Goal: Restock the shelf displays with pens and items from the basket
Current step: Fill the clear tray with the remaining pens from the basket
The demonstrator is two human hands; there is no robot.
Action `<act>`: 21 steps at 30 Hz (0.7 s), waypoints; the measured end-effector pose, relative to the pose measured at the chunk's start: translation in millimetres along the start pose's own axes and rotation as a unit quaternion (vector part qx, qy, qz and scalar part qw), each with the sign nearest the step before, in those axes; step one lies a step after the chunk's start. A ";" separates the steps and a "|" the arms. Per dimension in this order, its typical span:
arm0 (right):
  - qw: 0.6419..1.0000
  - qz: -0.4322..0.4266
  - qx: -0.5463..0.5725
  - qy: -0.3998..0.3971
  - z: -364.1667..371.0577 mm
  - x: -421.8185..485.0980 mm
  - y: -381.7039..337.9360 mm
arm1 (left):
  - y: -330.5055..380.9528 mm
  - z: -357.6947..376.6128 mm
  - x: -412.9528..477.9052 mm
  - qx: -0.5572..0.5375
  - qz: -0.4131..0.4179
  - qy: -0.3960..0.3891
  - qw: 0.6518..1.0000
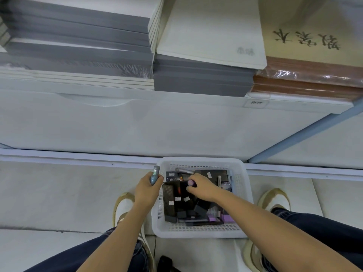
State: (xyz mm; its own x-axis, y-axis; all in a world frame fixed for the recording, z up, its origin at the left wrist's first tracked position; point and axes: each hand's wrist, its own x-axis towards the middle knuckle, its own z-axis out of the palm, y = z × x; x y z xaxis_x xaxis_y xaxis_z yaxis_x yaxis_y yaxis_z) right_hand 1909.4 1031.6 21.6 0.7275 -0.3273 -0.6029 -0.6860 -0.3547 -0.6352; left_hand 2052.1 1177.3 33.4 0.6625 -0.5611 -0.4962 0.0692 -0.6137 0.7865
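A white perforated basket (240,195) sits on the floor between my feet, against the shelf base. Inside lie several dark pen boxes (171,201) with white price stickers and some purple items (225,217). My left hand (148,190) is beside the basket's left rim and grips a blue-grey pen (154,174) that points up and away. My right hand (200,186) reaches into the basket and pinches a small pink-capped item (190,182) over the dark boxes.
Above, the shelf holds stacks of grey-spined notebooks (78,36), a white-covered stack (208,32) and brown-edged books (306,75) with calligraphy on the cover. A white shelf front (137,122) runs below them, with a blue post (306,132) at right. My shoes (123,207) flank the basket.
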 end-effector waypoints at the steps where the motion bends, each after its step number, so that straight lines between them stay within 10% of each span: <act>1: 1.000 0.001 -0.002 0.018 2.7 -1.0 4.1 | 0.6 1.4 -0.6 0.009 0.000 0.003 1.000; 7: 0.974 0.011 0.176 0.141 -12.3 -15.6 13.9 | 7.5 8.0 -0.9 0.012 0.002 0.010 1.000; 13: 0.980 -0.079 0.165 0.077 -15.1 -10.5 -14.2 | 21.8 18.1 -6.3 -0.129 -0.013 -0.110 0.985; 21: 0.978 -0.046 0.175 0.099 -7.2 -9.3 -3.8 | 11.0 19.0 3.3 -0.138 -0.051 -0.001 0.989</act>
State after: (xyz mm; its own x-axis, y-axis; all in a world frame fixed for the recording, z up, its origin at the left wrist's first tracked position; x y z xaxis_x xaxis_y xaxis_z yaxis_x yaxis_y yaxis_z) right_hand 1905.3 1029.6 33.1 0.7488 -0.4840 -0.4528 -0.5529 -0.0794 -0.8294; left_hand 2040.9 1158.1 33.4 0.6402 -0.5054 -0.5785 0.3373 -0.4917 0.8028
